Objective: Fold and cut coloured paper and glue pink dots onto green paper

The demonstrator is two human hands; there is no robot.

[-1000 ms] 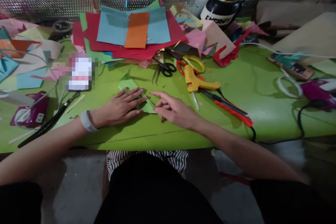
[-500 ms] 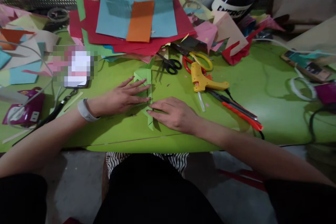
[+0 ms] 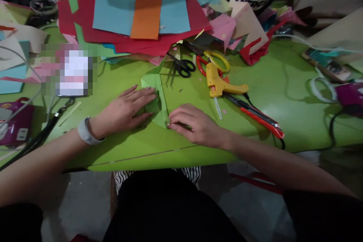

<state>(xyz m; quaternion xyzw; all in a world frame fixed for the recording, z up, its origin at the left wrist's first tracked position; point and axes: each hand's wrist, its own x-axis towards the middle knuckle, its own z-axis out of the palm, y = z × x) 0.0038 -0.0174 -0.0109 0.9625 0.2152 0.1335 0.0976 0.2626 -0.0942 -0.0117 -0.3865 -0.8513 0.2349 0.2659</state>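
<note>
A light green sheet of folded paper (image 3: 161, 98) lies on the green table in front of me, with a narrow folded strip along its right side. My left hand (image 3: 129, 107) rests flat on the paper's left part, fingers stretched out. At the lower right corner, my right hand (image 3: 190, 123) pinches the edge of the paper between thumb and curled fingers. Just beyond the paper are small black-handled scissors (image 3: 184, 68). A yellow glue gun (image 3: 217, 83) with a clear glue stick lies to the right of my right hand.
A stack of coloured paper (image 3: 113, 11) stands at the back. Right of the glue gun lies a red cutter knife (image 3: 261, 119); behind it, red-and-yellow-handled scissors (image 3: 222, 60). A phone (image 3: 74, 72) with a strap is on the left. Paper scraps and cables spread along both sides.
My right hand has shifted toward me to the paper's lower corner. My left hand has slid slightly left, off the folded strip. The whole view has shifted a little.
</note>
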